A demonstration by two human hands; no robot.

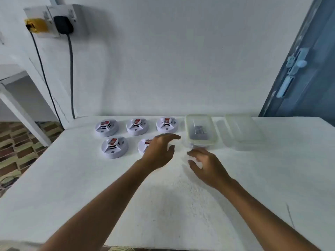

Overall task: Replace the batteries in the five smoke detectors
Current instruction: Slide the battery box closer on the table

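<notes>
Detectors: I count five smoke detectors on the white table, three in the back row, two in front.
Containers: two clear tubs, one holding dark items, one looking bare.
Left hand: fingers spread, holding nothing, over the front-right detector, covering part of it.
Right hand: fingers loosely curled, nothing held, just short of the filled tub.
</notes>
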